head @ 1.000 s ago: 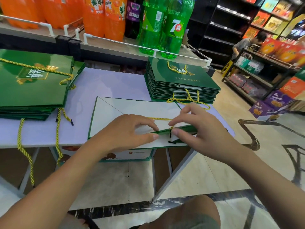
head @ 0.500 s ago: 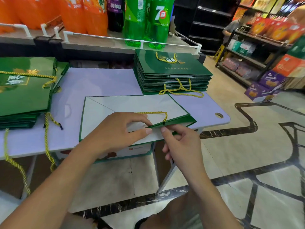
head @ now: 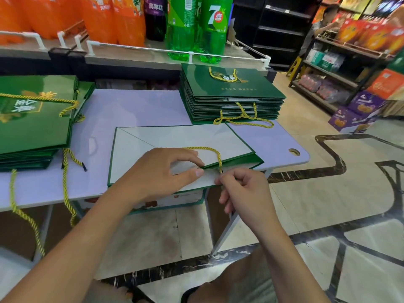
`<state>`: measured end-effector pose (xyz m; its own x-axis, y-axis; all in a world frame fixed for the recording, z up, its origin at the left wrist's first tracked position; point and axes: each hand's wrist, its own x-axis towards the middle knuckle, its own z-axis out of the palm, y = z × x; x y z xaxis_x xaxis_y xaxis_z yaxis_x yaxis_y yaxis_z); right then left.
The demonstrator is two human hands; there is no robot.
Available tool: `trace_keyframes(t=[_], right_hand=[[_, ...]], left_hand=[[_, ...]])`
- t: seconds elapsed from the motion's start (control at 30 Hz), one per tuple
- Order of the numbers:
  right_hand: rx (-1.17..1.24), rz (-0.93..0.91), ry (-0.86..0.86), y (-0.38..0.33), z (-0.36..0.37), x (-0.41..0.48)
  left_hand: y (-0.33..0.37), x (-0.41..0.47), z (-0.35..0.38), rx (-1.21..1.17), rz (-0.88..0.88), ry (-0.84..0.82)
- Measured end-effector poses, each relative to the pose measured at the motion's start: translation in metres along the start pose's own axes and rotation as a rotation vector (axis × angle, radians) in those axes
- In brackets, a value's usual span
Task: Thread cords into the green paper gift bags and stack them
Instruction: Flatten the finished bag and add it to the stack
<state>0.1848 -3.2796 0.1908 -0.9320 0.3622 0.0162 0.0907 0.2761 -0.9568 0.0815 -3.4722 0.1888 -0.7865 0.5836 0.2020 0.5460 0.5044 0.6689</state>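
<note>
A flat green gift bag [head: 175,138] lies on the table with its pale underside up, mouth toward me. A yellow twisted cord [head: 209,150] loops over its top edge. My left hand [head: 161,173] pinches the bag's upper flap near the mouth. My right hand [head: 242,189] is just below the table edge, fingers curled, pinching the cord's lower end. A stack of corded green bags [head: 32,119] lies at the left, and another stack [head: 231,95] at the back right.
The lilac folding table [head: 140,106] has a hole near its right corner [head: 294,152]. Behind it runs a shelf of large soda bottles [head: 196,25]. Store shelving and boxes [head: 358,88] stand at the right, with a person seated there. Tiled floor is below.
My right hand dropped from above the bag's mouth to below the table edge, drawing the cord down. The cord's loop on the bag has shrunk and moved right. My left hand kept its hold.
</note>
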Motion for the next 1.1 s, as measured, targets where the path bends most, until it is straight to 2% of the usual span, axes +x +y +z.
trace_keyframes(t=[0.17, 0.23, 0.37, 0.43, 0.53, 0.6, 0.7, 0.77, 0.87, 1.0, 1.1], right_hand=[[-0.078, -0.053, -0.138, 0.001, -0.002, -0.009], [-0.161, -0.16, -0.084, 0.004, -0.005, -0.015], [-0.371, -0.409, 0.167, 0.009, -0.014, -0.028], [-0.51, -0.399, 0.14, 0.012, -0.014, -0.033], [-0.64, -0.461, 0.142, 0.023, -0.012, -0.033], [-0.727, -0.549, 0.157, 0.025, -0.009, -0.032], [-0.975, -0.485, 0.056, 0.023, 0.001, -0.034], [-1.087, -0.448, -0.013, 0.024, 0.009, -0.035], [-1.102, -0.425, -0.041, 0.023, 0.016, -0.032], [-1.114, -0.421, -0.075, 0.025, 0.016, -0.03], [-1.138, -0.428, -0.075, 0.027, 0.015, -0.03]], left_hand=[[0.001, 0.0, -0.001, 0.015, 0.005, 0.002], [0.002, -0.001, -0.001, 0.053, 0.013, -0.009], [0.007, 0.0, -0.005, 0.006, 0.05, -0.013], [0.01, 0.001, -0.009, -0.041, 0.074, 0.06], [0.018, 0.007, -0.024, 0.048, 0.107, 0.147], [0.024, 0.017, -0.04, 0.2, 0.092, 0.068], [0.026, 0.043, -0.053, 0.495, -0.008, -0.099], [0.025, 0.062, -0.047, 0.556, -0.014, -0.161], [0.02, 0.081, -0.031, 0.527, 0.007, -0.25], [0.016, 0.091, -0.023, 0.416, 0.051, -0.247], [0.023, 0.094, -0.026, 0.211, -0.042, -0.276]])
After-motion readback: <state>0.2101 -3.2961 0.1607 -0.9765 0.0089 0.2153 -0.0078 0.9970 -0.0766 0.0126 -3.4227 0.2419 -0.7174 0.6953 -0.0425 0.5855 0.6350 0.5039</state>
